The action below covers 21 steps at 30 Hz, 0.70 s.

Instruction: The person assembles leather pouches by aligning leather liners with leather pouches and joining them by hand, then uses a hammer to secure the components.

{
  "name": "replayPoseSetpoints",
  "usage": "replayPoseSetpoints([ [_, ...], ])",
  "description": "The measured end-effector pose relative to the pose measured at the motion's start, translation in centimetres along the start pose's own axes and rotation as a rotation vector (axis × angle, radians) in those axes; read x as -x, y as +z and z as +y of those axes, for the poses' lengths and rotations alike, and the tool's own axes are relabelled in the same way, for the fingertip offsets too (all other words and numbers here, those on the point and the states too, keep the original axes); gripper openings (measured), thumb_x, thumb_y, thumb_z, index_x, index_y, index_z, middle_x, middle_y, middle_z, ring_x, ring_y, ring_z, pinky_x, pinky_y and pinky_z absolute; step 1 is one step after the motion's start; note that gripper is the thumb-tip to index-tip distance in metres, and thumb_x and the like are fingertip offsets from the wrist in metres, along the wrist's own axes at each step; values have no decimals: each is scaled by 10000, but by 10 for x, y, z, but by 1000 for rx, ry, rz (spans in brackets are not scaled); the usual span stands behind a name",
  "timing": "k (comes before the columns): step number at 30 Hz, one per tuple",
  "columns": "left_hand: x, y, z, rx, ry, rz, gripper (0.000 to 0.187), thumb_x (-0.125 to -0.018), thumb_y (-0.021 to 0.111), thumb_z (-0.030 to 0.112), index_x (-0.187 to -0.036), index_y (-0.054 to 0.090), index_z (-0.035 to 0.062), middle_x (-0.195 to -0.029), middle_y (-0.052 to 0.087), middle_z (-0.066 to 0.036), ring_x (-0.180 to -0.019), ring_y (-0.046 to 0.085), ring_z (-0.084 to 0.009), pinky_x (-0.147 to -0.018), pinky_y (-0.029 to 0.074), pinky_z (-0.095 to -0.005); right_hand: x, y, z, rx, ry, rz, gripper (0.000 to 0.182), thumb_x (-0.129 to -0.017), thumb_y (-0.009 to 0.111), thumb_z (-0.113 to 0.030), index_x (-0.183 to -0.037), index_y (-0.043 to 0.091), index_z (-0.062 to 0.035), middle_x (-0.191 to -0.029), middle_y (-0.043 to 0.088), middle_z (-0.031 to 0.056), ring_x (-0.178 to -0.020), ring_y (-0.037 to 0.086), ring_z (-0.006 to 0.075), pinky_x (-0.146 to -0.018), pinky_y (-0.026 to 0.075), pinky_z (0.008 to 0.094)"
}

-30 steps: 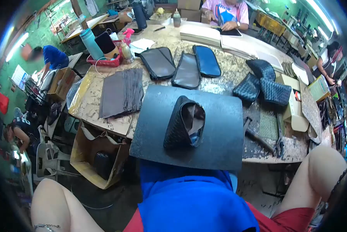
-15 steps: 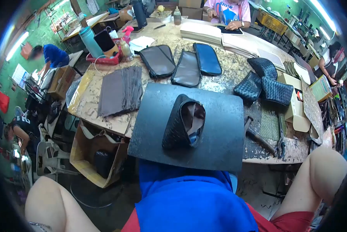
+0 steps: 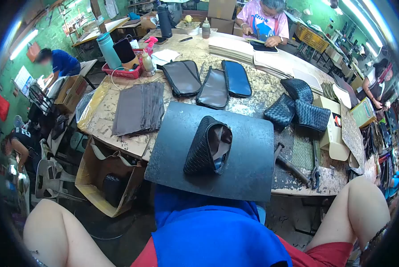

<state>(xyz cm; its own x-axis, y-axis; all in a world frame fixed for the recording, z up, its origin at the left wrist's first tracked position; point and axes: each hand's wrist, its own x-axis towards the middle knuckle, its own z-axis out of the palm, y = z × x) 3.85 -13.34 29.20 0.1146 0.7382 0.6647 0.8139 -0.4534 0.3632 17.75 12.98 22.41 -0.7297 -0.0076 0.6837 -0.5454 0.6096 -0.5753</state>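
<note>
Neither of my hands is in view. In front of my blue clothing, a dark flat board [image 3: 168,151] lies at the table's near edge. A black woven pouch [image 3: 197,153] rests on it, its open mouth showing a brown lining. Behind the board are two grey-brown zip pouches [image 3: 184,78] and a blue one [image 3: 237,79]. Several black woven pouches [image 3: 313,116] sit to the right. A hammer [image 3: 293,169] and a plier-like tool [image 3: 316,167] lie right of the board. Stacked brown sheets [image 3: 135,109] lie to its left.
Bare bent limbs [image 3: 52,231] frame both lower sides. A red basket [image 3: 124,72] with bottles stands at the back left. An open carton [image 3: 92,178] is below the table. Across it, a person in a pink shirt [image 3: 264,20] handles a dark piece. Other people work at both sides.
The camera view has shifted slightly, so the board and pouch appear a little lower and further left. The hands of the person across the table have moved slightly.
</note>
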Motion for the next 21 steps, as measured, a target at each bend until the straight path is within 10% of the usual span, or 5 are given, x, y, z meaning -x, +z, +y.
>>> replayPoseSetpoints([
  [21, 8, 1, 13, -37, -5, 17, 726, -900, 549, 539, -1424, 422, 53, -1489, 406, -236, -1398, 382, -406, -1165, 225, -589, 4, 13, 4, 4, 14, 16, 310, -985, 517, -207, -1258, 579, -73, -1180, 613, 70, -1105, 591, 205, -916, 485, 355],
])
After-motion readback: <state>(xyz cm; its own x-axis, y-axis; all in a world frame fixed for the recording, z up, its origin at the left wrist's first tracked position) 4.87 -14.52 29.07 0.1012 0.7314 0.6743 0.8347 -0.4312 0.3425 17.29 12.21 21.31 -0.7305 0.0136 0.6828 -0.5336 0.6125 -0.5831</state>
